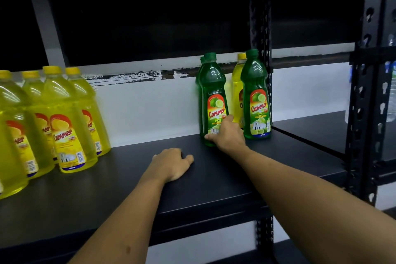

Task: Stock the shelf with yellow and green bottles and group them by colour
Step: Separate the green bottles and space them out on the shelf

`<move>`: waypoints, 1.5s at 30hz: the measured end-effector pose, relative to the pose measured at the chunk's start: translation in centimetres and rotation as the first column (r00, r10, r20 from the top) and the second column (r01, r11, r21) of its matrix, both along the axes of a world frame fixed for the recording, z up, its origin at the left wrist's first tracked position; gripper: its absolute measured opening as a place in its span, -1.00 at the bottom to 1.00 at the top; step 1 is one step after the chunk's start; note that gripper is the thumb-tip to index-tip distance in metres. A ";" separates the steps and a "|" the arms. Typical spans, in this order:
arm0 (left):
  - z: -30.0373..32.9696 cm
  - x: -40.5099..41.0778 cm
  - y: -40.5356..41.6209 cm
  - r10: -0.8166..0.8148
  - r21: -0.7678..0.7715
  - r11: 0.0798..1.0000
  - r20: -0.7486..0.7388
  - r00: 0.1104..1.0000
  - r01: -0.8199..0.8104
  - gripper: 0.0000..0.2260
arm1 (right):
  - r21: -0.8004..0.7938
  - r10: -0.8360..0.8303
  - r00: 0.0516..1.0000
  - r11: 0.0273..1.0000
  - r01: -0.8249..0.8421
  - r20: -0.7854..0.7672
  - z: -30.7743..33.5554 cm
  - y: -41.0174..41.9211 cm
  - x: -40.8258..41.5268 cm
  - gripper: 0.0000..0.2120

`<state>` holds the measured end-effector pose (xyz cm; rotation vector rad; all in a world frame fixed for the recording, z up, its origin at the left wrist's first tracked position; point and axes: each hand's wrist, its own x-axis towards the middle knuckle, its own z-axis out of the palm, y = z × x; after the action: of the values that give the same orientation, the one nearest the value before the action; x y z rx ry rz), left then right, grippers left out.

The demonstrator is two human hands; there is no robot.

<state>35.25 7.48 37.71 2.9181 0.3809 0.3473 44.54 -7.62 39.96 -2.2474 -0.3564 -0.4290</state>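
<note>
Several yellow bottles (pixel 64 118) stand grouped at the left of the black shelf (pixel 128 178). At the right end stand a green bottle (pixel 212 92) with another green one close behind it, a second front green bottle (pixel 256 96) and a lone yellow bottle (pixel 237 90) behind the two front ones. My right hand (pixel 227 135) grips the base of the nearer green bottle, thumb and fingers around its lower label. My left hand (pixel 171 164) rests on the shelf board with fingers curled, holding nothing.
A black perforated upright post (pixel 260 17) stands right beside the green bottles. Another shelf bay (pixel 310 130) continues to the right, with clear water bottles (pixel 392 96) at the far right edge. A white wall runs behind the shelf.
</note>
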 end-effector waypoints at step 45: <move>0.5 -0.8 -0.3 0.036 -0.039 0.999 -0.029 0.999 -0.037 -0.54 | -0.029 -0.025 0.992 0.999 0.029 0.122 -1.3 -4.1 -2.6 -0.02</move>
<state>34.45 7.20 38.25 2.8835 0.4402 0.3007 41.94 -11.69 38.71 -2.2637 -0.3988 -0.5799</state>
